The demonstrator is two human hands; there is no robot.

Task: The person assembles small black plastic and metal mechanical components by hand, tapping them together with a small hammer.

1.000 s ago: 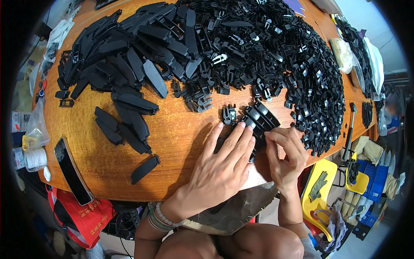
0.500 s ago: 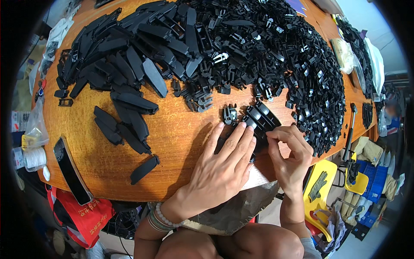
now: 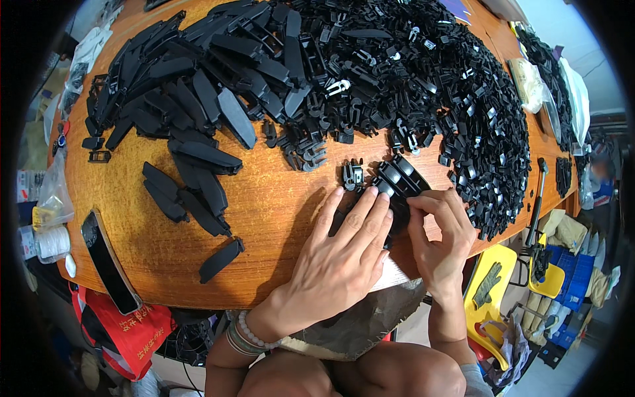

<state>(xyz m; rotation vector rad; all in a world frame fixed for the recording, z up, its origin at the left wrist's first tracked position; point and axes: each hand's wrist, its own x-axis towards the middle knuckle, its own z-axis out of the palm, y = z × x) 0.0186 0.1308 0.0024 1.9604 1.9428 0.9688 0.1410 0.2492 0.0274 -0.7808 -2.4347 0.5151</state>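
My left hand (image 3: 340,258) lies with its fingers stretched out over a black plastic part (image 3: 400,177). The index and middle fingertips press on the part's near left side, and the palm hides some of it. My right hand (image 3: 442,231) is closed in a pinch, thumb against index finger, at the part's right edge. Whatever sits between those fingertips is hidden. A small black clip (image 3: 352,175) stands on the wooden table (image 3: 278,212) just beyond my left fingers.
A heap of long black plastic covers (image 3: 225,79) spreads across the far left. Beside it, a large pile of small black clips (image 3: 423,86) reaches the right edge. A phone (image 3: 111,264) lies near left. A yellow chair (image 3: 493,284) stands beyond the table's right side.
My right hand has shifted slightly left along the black plastic part, still pinched. My left hand stays in the same place.
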